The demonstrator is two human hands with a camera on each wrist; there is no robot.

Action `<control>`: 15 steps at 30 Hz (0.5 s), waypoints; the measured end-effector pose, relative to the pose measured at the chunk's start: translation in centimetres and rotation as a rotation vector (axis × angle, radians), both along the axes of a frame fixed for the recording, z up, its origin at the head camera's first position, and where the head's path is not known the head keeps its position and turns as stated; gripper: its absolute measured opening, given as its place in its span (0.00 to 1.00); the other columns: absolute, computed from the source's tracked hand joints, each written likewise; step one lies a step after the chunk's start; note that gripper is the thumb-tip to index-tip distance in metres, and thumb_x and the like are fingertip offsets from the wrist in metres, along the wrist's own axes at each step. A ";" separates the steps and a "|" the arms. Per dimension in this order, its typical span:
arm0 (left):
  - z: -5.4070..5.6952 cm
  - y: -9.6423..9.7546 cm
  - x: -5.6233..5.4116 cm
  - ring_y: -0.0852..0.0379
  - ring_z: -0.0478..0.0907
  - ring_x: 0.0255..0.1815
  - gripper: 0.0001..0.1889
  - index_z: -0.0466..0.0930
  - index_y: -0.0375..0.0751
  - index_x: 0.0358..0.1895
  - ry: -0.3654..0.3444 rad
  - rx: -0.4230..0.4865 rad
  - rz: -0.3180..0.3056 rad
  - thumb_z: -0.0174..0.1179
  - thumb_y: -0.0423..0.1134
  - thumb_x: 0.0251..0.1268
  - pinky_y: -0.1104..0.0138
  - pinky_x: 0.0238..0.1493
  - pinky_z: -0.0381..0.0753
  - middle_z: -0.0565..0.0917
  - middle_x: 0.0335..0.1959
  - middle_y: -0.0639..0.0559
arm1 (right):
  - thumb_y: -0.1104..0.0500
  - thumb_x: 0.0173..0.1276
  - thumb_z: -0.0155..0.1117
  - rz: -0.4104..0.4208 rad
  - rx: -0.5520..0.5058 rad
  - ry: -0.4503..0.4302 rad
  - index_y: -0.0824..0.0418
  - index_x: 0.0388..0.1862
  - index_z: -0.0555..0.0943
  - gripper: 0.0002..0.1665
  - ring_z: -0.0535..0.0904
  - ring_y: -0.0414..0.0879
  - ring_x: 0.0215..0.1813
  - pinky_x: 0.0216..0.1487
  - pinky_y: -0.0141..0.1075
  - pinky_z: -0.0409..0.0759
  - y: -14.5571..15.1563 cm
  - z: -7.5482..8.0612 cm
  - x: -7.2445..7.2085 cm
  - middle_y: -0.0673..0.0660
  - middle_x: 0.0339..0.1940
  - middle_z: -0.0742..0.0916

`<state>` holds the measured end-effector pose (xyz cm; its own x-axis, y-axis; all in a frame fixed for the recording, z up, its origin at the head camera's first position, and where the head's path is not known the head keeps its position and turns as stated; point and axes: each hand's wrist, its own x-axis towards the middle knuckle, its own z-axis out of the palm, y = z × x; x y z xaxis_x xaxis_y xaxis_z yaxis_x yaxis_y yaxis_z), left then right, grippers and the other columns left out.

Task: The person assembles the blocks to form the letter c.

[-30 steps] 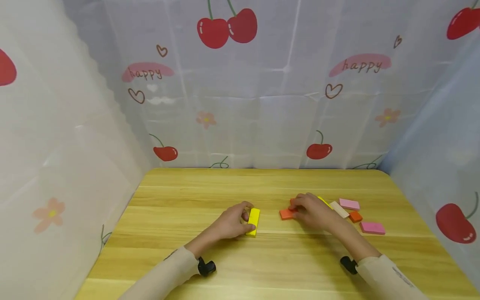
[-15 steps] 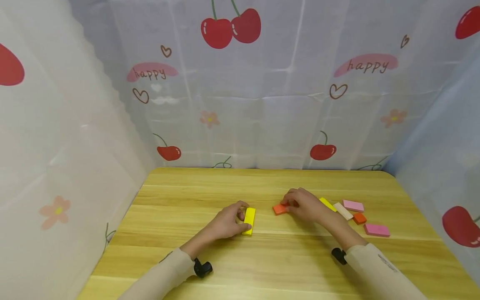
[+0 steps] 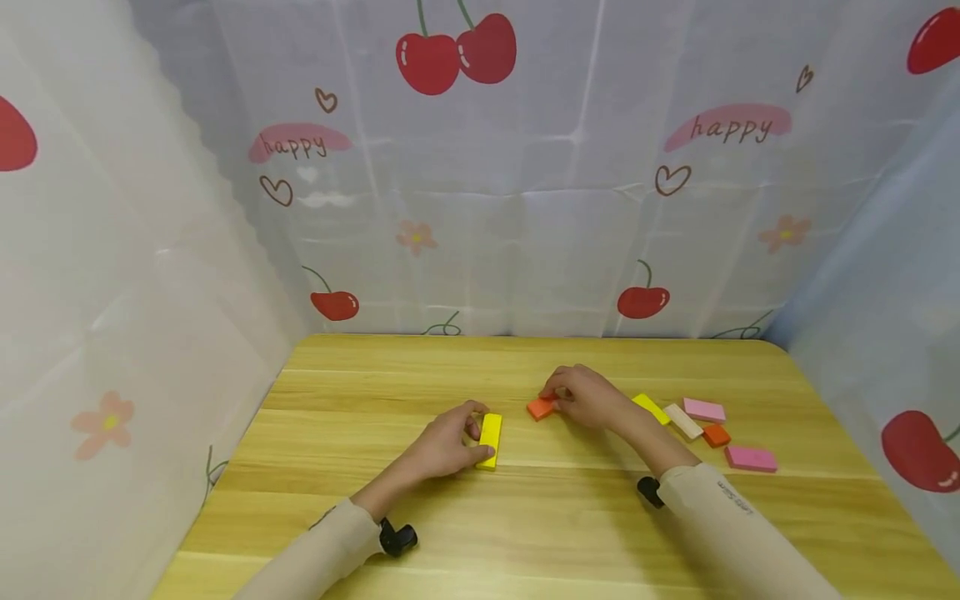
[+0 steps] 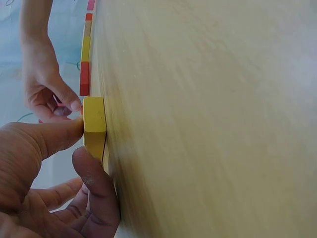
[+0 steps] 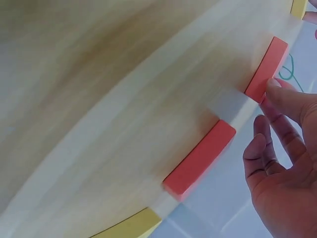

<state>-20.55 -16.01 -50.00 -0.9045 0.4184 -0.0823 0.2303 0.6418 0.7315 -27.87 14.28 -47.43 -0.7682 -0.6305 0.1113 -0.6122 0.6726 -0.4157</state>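
A flat yellow block (image 3: pixel 489 442) lies lengthwise on the table. My left hand (image 3: pixel 444 443) holds it, thumb at its near end and index finger by its far end; in the left wrist view my fingertips meet the yellow block (image 4: pixel 94 121). To its right and slightly farther off, my right hand (image 3: pixel 587 398) pinches an orange-red block (image 3: pixel 540 408), low over the table. The right wrist view shows my thumb on this orange-red block (image 5: pixel 267 69). Behind it there lies a second orange-red block (image 5: pixel 199 159), hidden by my right hand in the head view.
On the right of the wooden table (image 3: pixel 360 383) lie another yellow block (image 3: pixel 651 408), a bare wood block (image 3: pixel 683 422), a small orange block (image 3: pixel 716 435) and two pink blocks, a far one (image 3: pixel 703 409) and a near one (image 3: pixel 752 458). A cherry-print curtain (image 3: pixel 480 208) surrounds the table.
My right hand has carried the orange-red block left and slightly away from me, nearer the yellow block. My left hand and the yellow block have shifted a little left.
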 end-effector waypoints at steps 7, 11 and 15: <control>0.1 -0.6 0.1 0.63 0.72 0.21 0.34 0.72 0.41 0.75 0.007 -0.009 0.021 0.73 0.47 0.71 0.70 0.26 0.76 0.81 0.46 0.50 | 0.68 0.73 0.71 -0.005 0.000 -0.023 0.59 0.51 0.92 0.12 0.87 0.54 0.54 0.61 0.53 0.85 -1.4 0.1 -0.5 0.56 0.51 0.91; 0.1 -1.0 0.2 0.63 0.71 0.22 0.34 0.72 0.41 0.76 0.016 -0.023 0.028 0.73 0.47 0.71 0.70 0.27 0.75 0.81 0.46 0.51 | 0.68 0.74 0.70 -0.007 -0.001 -0.028 0.59 0.52 0.92 0.12 0.87 0.53 0.54 0.61 0.53 0.86 -2.1 0.1 -0.6 0.56 0.52 0.91; 0.0 -1.3 0.2 0.63 0.71 0.23 0.35 0.72 0.41 0.76 0.019 -0.029 0.030 0.73 0.47 0.71 0.70 0.28 0.75 0.81 0.46 0.51 | 0.68 0.74 0.69 -0.009 0.001 -0.027 0.58 0.53 0.92 0.13 0.87 0.53 0.55 0.61 0.53 0.86 -2.9 0.0 -0.8 0.56 0.53 0.90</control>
<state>-20.38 -17.35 -49.95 -0.9181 0.3888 -0.0768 0.2244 0.6698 0.7078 -28.69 11.42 -47.45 -0.7763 -0.6239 0.0897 -0.5949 0.6782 -0.4315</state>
